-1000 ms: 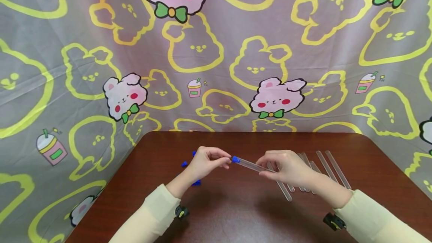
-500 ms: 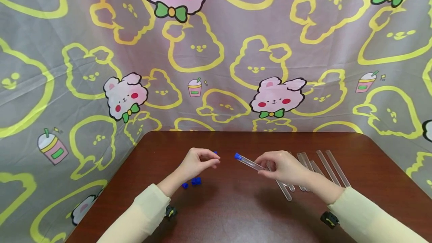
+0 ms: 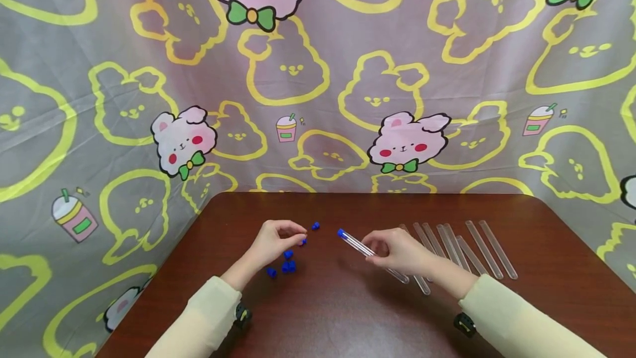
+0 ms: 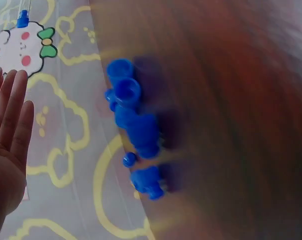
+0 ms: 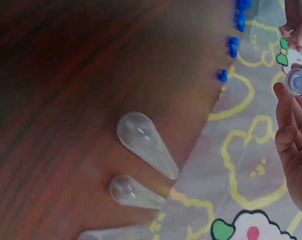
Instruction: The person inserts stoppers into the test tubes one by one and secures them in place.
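Note:
My right hand [image 3: 397, 250] pinches a clear test tube [image 3: 356, 245], which slants with a blue cap [image 3: 341, 233] on its upper left end. The tube's rounded bottom [image 5: 298, 81] faces the camera in the right wrist view. My left hand [image 3: 275, 243] hovers above several loose blue caps [image 3: 289, 266] at the left. In the left wrist view its fingers [image 4: 16, 107] are extended, and no object shows in them. Those caps [image 4: 143, 131] stand or lie close together on the table. One cap in the head view is partly hidden by the left fingertips.
Several clear test tubes [image 3: 449, 245] lie side by side on the brown table [image 3: 323, 314] at the right, some partly behind the right hand and forearm. A single blue cap [image 3: 316, 226] lies farther back. A patterned curtain [image 3: 318, 70] hangs behind the table.
My left hand has come away from the capped end of the tube and moved left over the loose caps. My right hand has shifted left and slightly down with the tube.

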`<state>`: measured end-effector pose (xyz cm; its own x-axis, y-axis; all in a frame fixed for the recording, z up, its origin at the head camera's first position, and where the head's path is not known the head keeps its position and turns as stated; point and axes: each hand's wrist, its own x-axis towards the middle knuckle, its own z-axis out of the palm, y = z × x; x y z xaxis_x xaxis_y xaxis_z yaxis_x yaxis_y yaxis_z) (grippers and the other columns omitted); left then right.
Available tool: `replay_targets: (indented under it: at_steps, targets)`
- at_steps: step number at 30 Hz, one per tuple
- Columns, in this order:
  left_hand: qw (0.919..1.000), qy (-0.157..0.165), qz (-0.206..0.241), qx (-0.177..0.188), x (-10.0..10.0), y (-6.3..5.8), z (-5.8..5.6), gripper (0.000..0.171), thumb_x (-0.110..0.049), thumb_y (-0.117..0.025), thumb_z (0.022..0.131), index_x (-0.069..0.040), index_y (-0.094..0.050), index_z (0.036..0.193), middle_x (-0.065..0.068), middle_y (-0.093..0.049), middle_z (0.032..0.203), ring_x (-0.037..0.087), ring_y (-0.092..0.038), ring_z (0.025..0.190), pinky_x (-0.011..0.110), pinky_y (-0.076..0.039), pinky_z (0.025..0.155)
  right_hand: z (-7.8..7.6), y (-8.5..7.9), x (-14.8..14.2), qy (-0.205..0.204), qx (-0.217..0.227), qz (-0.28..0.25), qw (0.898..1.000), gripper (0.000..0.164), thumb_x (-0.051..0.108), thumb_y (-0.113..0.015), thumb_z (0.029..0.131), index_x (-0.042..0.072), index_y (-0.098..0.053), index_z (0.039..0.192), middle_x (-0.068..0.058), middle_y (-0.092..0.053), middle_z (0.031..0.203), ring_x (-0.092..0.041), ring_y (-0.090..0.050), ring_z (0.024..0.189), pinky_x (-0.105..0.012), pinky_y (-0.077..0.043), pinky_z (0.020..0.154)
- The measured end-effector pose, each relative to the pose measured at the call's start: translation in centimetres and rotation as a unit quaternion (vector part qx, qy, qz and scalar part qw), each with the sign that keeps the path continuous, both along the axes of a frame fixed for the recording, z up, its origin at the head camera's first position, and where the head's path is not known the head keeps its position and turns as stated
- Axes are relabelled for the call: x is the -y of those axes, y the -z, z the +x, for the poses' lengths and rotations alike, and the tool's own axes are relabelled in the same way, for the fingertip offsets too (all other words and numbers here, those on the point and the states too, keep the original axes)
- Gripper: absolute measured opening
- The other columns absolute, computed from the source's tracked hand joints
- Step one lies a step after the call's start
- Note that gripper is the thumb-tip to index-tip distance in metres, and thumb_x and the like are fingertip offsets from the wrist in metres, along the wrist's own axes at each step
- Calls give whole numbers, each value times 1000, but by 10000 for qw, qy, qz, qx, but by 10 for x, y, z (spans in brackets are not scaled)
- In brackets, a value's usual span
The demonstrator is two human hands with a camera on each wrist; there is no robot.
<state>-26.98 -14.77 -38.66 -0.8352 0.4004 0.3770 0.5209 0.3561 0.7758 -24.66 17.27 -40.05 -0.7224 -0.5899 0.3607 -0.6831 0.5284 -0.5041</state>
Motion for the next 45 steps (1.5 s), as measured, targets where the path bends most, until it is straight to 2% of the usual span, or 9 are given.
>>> replay_targets:
  at_steps: [4,7,12,18,25,30,36,45]
  targets:
    - [9997,-162,-158,88,14,22,-15,12,-11,-76,85,-6,-76,96,2,-73,87,24,-69,74,26,-54,65,-2,9,6,-83,85,6,9999,26,8,-78,80,9,-67,104,17,-57,71,1,-49,58,-21,-45,54]
    - [9994,-269,-230,68,20,25,-15,11,-10,-76,84,-8,-76,95,0,-73,88,15,-67,74,28,-55,65,-5,16,9,-123,107,10,9999,26,9,-77,81,9,-66,105,18,-56,70,2,-50,58,-21,-46,54]
    - [9988,-376,-313,47,28,28,-13,10,-12,-77,84,-10,-77,94,-2,-73,88,13,-67,76,28,-55,66,-10,27,13,-105,82,63,9999,27,11,-76,83,7,-65,106,16,-56,70,2,-51,58,-21,-46,54]
    - [9983,-384,-432,75,37,32,-14,12,-14,-76,86,-7,-76,95,-2,-73,88,12,-67,77,27,-54,66,-13,37,18,-82,241,204,9995,28,9,-76,83,4,-64,108,15,-55,68,2,-50,57,-21,-46,54]
    - [9982,-387,-466,-34,43,33,-15,13,-11,-75,85,-3,-75,96,-3,-73,88,11,-67,77,31,-54,67,-15,40,22,176,453,511,9975,29,10,-77,81,2,-64,105,15,-54,64,2,-49,57,-22,-45,56]
    - [9978,-411,-510,36,45,34,-15,13,-8,-75,85,-2,-75,97,-2,-73,89,14,-67,79,28,-54,66,-15,41,26,263,708,543,9957,28,9,-77,81,2,-63,104,12,-55,63,0,-51,54,-22,-46,54]
    - [9966,-468,-656,144,51,35,-23,14,-8,-76,84,-2,-75,96,-1,-72,88,14,-67,81,26,-55,70,-14,41,32,328,1284,317,9907,27,7,-76,83,1,-60,102,6,-56,61,-8,-55,42,-24,-47,43]
    - [9962,-402,-758,143,53,36,-34,12,-5,-74,85,-1,-74,96,2,-73,88,16,-67,81,29,-54,73,-14,38,41,495,1439,430,9874,35,10,-76,85,0,-58,112,5,-56,61,-11,-58,42,-25,-46,44]
